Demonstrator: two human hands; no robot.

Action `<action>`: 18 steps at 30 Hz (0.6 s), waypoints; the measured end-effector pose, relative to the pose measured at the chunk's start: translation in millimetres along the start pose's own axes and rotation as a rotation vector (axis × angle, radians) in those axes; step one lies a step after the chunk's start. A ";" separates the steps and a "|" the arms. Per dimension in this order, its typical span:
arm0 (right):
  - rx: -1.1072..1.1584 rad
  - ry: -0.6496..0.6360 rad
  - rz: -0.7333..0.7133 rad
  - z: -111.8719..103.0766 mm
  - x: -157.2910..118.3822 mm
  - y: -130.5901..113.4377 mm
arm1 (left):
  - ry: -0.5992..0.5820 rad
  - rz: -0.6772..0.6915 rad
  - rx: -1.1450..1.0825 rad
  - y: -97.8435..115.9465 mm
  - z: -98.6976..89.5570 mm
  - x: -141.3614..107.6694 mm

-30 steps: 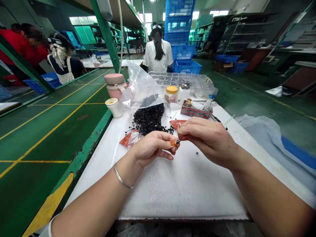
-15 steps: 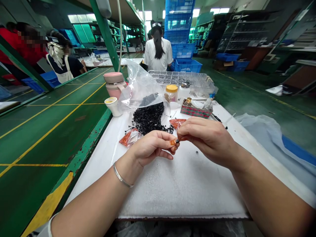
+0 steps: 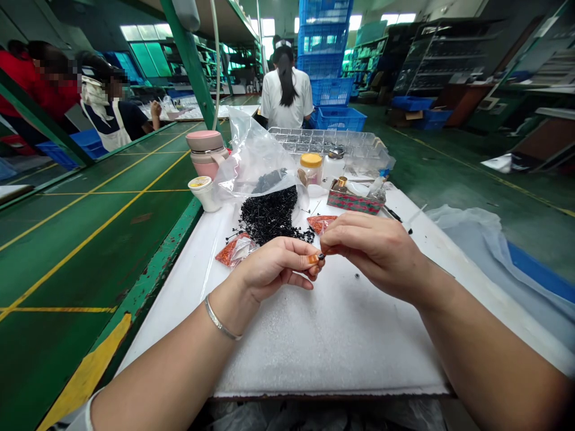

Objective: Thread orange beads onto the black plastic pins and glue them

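My left hand (image 3: 281,266) pinches a small black part (image 3: 321,257) between thumb and finger, above the white work surface (image 3: 314,347). My right hand (image 3: 372,251) meets it from the right, fingertips pressed together at the part; whatever they grip is too small to make out. Just beyond my hands lies a heap of black pins (image 3: 269,212), spilling from a clear plastic bag (image 3: 256,152). One bag of orange pieces (image 3: 233,250) lies left of the heap, another (image 3: 321,223) behind my right fingertips.
Behind the heap stand a pink flask (image 3: 206,152), a white tub (image 3: 203,193), a yellow-lidded jar (image 3: 311,167), a patterned box (image 3: 356,199) and a clear compartment tray (image 3: 372,157). A green belt (image 3: 90,239) runs along the left. People sit farther off.
Both hands hold nearly the same pose, fingertips still together at the black part. The view has shifted slightly. At the far left, a person's hand has risen.
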State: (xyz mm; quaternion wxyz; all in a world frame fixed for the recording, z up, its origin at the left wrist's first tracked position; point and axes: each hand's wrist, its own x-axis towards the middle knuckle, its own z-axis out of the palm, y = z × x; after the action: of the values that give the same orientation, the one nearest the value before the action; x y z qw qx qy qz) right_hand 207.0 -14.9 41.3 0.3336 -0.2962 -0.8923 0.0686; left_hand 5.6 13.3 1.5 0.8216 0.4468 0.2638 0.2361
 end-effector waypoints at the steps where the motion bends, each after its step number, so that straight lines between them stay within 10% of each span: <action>1: 0.002 0.001 -0.006 0.3 0.0 0.3 | -0.001 -0.002 0.000 0.0 -0.2 0.0; 18: 0.043 0.004 -0.013 1.2 1.0 -0.2 | -0.024 0.000 -0.005 0.4 -1.1 1.1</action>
State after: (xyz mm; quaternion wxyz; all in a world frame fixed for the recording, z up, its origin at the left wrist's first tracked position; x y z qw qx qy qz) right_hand 205.5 -14.4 41.0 0.3419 -0.2834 -0.8919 0.0849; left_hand 5.6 14.9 1.1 0.8258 0.4475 0.2535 0.2314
